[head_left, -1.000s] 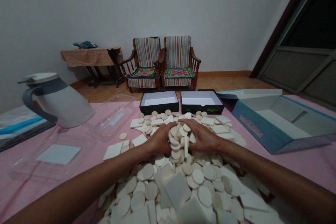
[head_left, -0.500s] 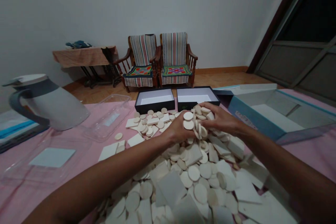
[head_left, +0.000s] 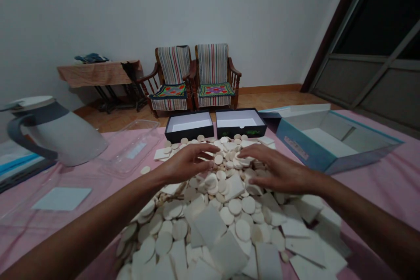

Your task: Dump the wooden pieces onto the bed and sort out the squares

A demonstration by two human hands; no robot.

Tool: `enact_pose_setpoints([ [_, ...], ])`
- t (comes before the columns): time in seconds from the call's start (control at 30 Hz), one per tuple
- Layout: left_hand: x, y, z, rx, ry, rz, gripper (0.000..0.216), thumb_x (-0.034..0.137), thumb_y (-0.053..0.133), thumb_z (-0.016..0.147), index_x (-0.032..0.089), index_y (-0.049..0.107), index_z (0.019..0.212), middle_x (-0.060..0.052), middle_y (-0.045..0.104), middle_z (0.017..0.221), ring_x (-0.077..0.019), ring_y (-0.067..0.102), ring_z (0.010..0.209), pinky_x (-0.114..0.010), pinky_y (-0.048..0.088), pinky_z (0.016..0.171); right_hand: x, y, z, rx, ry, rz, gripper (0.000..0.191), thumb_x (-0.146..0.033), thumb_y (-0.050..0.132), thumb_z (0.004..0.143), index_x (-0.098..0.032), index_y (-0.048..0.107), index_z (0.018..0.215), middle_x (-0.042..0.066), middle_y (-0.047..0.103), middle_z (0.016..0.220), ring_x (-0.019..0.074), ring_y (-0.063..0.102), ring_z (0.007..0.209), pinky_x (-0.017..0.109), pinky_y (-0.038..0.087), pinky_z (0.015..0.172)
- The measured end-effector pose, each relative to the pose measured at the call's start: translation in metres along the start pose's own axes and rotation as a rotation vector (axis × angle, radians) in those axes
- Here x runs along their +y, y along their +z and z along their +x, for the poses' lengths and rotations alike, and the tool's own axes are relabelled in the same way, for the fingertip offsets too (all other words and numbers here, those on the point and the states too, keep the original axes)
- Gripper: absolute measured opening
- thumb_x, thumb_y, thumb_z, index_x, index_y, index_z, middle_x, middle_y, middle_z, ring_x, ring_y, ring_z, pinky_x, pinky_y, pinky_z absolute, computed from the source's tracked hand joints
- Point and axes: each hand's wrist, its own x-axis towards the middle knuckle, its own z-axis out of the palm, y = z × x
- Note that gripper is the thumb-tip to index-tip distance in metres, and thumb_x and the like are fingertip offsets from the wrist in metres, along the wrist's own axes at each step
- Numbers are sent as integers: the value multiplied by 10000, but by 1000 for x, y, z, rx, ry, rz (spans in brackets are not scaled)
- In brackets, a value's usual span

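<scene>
A large heap of pale round discs (head_left: 243,229) and flat square pieces (head_left: 210,226) spreads over the pink cloth. Over the heap's left far side is my left hand (head_left: 188,162), palm inward, its fingers apart and nothing in them. Facing it from the right, my right hand (head_left: 275,167) has its fingers spread at the surface of the heap. Loose discs lie in the gap between both hands; whether the fingertips touch some of them is hard to tell.
Beyond the heap stand two open black boxes, a left box (head_left: 189,136) and a right box (head_left: 241,131). An open blue box (head_left: 311,151) sits at right. On the left are clear plastic trays (head_left: 134,164) and a grey-white jug (head_left: 77,138). Two chairs (head_left: 213,74) stand behind.
The discs that both hands held together have been let go onto the heap. My hands have moved apart and opened, the left leftward and the right slightly rightward. The view has shifted slightly.
</scene>
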Motion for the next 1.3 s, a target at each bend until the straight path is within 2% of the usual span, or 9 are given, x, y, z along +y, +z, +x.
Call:
enact_pose_setpoints([
  [0.17, -1, -9, -50, 32, -63, 237, 383, 378, 569, 851, 177, 594, 1176, -95, 660, 1185, -209, 653, 1009, -387, 536, 887, -33, 41, 17, -178, -161, -162, 448, -242, 596, 755, -214, 574, 1201, 117, 568, 1251, 288, 469, 1188, 497, 266, 1049],
  [0.3, -9, -8, -81, 67, -81, 348, 363, 396, 543, 872, 208, 617, 1174, -77, 650, 1216, -216, 633, 1058, -386, 518, 919, -15, 44, 27, -92, -9, -396, 257, -239, 534, 793, -174, 629, 1024, 143, 622, 1104, 311, 503, 1119, 531, 244, 1022],
  [0.43, -18, -5, -110, 60, -87, 453, 381, 381, 564, 865, 251, 598, 1221, -71, 624, 1261, -242, 591, 1141, -428, 468, 991, -5, 26, 29, 38, 164, -561, 252, -151, 476, 789, -130, 626, 990, 182, 621, 1078, 323, 518, 1080, 490, 314, 948],
  [0.57, -14, 10, -138, -67, -27, 548, 616, 444, 701, 763, 339, 503, 1337, -78, 444, 1459, -317, 399, 1344, -505, 368, 1077, -22, 31, 35, -105, 54, -418, 235, -174, 514, 768, -160, 633, 971, 131, 649, 1004, 273, 565, 985, 390, 385, 863],
  [0.7, -9, 34, -155, -188, 7, 631, 911, 510, 780, 652, 425, 323, 1436, -67, 217, 1577, -406, 167, 1432, -646, 263, 1082, -29, 55, 50, -250, 28, -352, 317, -207, 548, 733, -144, 616, 1035, 141, 647, 1000, 279, 593, 944, 425, 394, 891],
  [0.83, -16, 54, -161, -229, 31, 727, 1037, 500, 805, 598, 406, 251, 1469, -85, 43, 1602, -468, 42, 1425, -731, 130, 1065, -20, 66, 67, -313, 17, -273, 703, -184, 615, 652, -124, 456, 1334, 200, 497, 1318, 324, 491, 1185, 455, 373, 978],
  [1.0, -31, 63, -156, -181, 64, 817, 1014, 330, 759, 636, 387, 207, 1485, -72, -3, 1603, -452, 46, 1434, -713, 125, 1083, -15, 70, 76, -423, -7, -242, 914, -279, 753, 560, -136, 395, 1388, 200, 339, 1445, 353, 362, 1304, 442, 344, 1041],
  [1.2, -59, 56, -134, 47, 188, 924, 765, 122, 535, 784, 381, 284, 1458, -67, 172, 1586, -387, 149, 1438, -645, 241, 1087, -11, 81, 77, -277, -46, -200, 546, -260, 710, 621, -140, 543, 1127, 153, 500, 1176, 270, 517, 1033, 390, 442, 886],
  [1.3, -74, 44, -118, 129, 200, 926, 626, 134, 463, 863, 350, 339, 1438, -86, 304, 1536, -345, 254, 1410, -590, 316, 1074, -10, 83, 80, -319, -5, -221, 572, -275, 709, 635, -158, 530, 1165, 147, 492, 1171, 272, 521, 1026, 375, 444, 863],
])
